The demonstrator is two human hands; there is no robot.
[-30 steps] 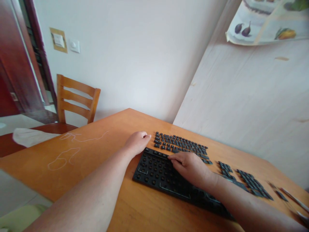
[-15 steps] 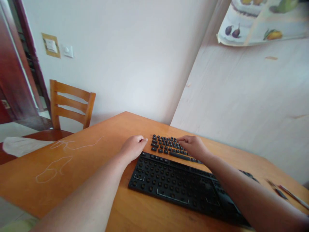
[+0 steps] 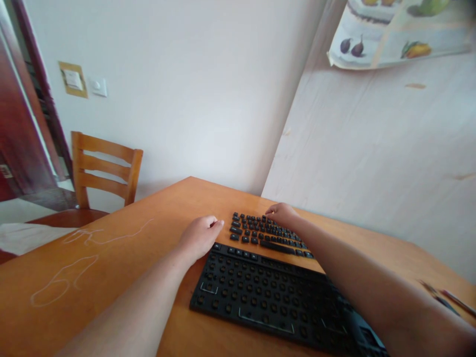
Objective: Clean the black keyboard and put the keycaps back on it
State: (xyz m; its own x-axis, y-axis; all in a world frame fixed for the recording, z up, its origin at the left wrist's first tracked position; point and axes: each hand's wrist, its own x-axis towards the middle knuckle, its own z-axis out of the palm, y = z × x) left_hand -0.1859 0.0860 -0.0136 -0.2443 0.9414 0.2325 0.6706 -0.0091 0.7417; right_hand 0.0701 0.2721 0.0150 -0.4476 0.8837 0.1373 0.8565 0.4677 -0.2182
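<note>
Black keyboard, mostly bare of caps except a few at top left, lies on the table well short of its far edge. Left hand by keyboard's far-left corner, loosely fisted, nothing visible in it. Beyond, toward table's far edge: loose black keycaps in rows. Right hand at their back row, thumb and fingertips nearly together; can't tell if a cap's between. Risk: forearm crosses the rows' right end, so a dragging wrist could scatter caps; weak pinch could drop one. Table's orange wood, pale looping lines toward left edge. Past that edge, wooden chair; behind, white wall, light switch, fruit paintings upper right.
</note>
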